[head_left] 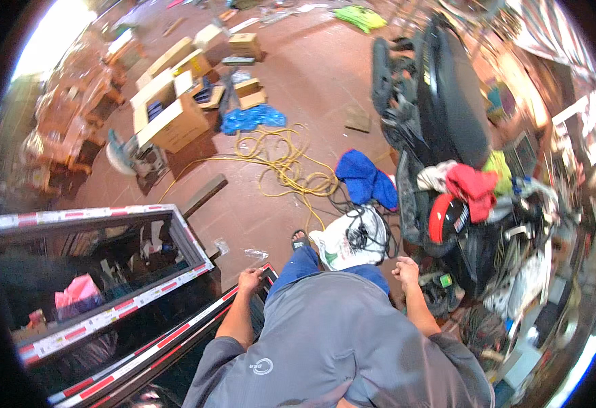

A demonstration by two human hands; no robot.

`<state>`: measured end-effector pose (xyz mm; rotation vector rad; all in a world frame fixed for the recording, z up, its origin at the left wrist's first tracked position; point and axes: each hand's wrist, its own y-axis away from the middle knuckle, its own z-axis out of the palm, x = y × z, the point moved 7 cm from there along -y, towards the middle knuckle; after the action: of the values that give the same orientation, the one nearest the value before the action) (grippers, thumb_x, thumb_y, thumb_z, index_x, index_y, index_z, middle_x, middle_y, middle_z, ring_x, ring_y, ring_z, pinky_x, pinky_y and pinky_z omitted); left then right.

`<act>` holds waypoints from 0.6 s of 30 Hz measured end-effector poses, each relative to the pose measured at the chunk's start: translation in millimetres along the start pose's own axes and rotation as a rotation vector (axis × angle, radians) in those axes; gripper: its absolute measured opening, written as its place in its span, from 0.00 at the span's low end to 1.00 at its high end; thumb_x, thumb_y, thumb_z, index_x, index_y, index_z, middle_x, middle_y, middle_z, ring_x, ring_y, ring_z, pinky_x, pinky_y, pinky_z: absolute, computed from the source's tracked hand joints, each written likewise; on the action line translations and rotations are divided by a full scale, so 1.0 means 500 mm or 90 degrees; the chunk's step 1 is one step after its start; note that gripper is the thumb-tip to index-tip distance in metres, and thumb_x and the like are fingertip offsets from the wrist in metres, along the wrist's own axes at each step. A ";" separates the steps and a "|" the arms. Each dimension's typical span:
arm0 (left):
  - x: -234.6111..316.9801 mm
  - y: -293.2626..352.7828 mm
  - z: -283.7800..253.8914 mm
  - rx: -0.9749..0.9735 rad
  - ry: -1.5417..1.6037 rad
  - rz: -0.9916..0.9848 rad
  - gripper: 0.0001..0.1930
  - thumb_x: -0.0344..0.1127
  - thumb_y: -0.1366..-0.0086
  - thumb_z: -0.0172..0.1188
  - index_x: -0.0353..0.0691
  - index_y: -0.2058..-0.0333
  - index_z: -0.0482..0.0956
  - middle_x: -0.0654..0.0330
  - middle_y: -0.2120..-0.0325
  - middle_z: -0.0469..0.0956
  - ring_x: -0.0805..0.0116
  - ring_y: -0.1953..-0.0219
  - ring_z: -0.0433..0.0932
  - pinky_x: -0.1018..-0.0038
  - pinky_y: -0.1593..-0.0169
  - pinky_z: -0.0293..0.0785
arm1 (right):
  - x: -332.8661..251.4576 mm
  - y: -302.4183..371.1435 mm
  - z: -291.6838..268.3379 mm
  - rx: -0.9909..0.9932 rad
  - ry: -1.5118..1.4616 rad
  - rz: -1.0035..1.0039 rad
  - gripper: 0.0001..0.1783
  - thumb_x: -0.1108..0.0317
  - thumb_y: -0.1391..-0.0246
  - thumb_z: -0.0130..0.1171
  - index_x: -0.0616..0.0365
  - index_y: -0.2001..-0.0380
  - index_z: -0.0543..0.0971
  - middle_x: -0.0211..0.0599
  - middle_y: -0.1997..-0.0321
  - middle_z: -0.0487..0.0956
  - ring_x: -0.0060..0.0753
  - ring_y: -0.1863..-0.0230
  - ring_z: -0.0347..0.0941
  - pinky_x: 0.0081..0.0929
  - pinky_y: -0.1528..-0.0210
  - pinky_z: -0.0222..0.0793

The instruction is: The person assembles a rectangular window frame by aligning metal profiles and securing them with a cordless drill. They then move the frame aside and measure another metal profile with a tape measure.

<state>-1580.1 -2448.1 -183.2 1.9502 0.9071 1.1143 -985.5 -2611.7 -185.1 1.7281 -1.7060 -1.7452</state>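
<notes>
My left hand (250,279) is loosely closed, and nothing shows in its fingers. It hangs beside the corner of a long dark frame (176,348) edged with red-and-white tape; whether it touches the frame I cannot tell. My right hand (405,270) is held out on the other side with its fingers curled in, and no object is visible in it. Close to that hand, a white plastic sack (339,246) lies on the floor with a black cable (366,232) heaped on it. Beyond the sack is a crumpled blue cloth (364,178).
A second taped frame (118,307) stands at left. Tangled yellow hose or cord (288,166) crosses the floor ahead. An open cardboard box (176,124) and a circular-bladed saw (133,158) lie beyond. At right, a motorbike (454,95) stands near a red-and-black helmet (446,217) and clutter.
</notes>
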 end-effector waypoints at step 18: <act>0.203 -0.273 -0.140 -0.056 0.200 -0.018 0.16 0.46 0.28 0.66 0.37 0.60 0.85 0.60 0.68 0.85 0.72 0.72 0.81 0.70 0.69 0.77 | -0.361 -0.163 0.574 -0.265 0.185 0.073 0.09 0.64 0.37 0.62 0.55 0.58 0.81 0.33 0.71 0.80 0.23 0.80 0.73 0.25 0.81 0.63</act>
<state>-1634.4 -2278.6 -229.1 1.7146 1.0262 1.4446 -1097.9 -2284.5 -229.8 1.5683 -1.1948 -1.5678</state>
